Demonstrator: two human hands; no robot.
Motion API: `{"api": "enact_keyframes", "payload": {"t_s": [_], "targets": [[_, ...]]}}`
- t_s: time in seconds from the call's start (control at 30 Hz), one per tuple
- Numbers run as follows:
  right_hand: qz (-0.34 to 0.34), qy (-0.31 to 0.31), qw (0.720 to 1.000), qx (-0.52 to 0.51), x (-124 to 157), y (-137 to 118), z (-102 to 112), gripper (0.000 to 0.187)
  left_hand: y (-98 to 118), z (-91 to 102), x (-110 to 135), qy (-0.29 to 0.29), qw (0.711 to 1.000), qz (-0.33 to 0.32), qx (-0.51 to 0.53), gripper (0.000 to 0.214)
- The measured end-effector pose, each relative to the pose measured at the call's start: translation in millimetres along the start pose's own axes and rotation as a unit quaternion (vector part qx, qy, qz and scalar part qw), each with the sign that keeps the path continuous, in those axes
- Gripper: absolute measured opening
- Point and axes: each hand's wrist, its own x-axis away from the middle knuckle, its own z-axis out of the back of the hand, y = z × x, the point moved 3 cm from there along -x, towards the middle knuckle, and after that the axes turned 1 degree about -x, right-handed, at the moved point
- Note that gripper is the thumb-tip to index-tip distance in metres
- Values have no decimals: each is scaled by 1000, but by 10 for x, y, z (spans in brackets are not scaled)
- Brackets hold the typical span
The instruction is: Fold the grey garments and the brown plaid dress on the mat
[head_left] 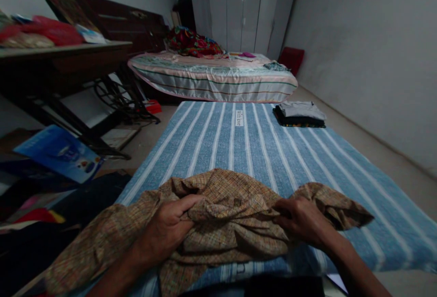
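At the bottom centre of the frame, a brown checked cloth (225,192) is bunched between both hands. A fold is pinched in the closed left hand (170,226) and its other side is clutched by the right hand (300,219), so the fabric is kept gathered on the blue striped sheet (259,146). A blue box (61,153) is seen at left. Higher up, folded clothes (300,114) are stacked right of centre, well apart from the hands. Beyond, a mattress (211,78) is laid.

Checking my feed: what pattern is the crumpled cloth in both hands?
Fine tan-brown checks on the crumpled cloth, head view.
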Motion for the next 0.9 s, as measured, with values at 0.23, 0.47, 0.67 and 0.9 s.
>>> {"api": "enact_keyframes", "payload": {"t_s": [0.23, 0.47, 0.67, 0.9], "targets": [[51, 11, 999, -15, 79, -71, -77, 17, -123, 27, 51, -13, 999, 34, 1, 31], [44, -18, 996, -72, 143, -139, -108, 12, -254, 46, 93, -26, 998, 41, -33, 32], [56, 126, 989, -52, 107, -64, -197, 21, -326, 29, 119, -39, 997, 57, -36, 29], [85, 292, 952, -13, 146, -12, -242, 25, -379, 8, 103, -43, 993, 93, -52, 28]]}}
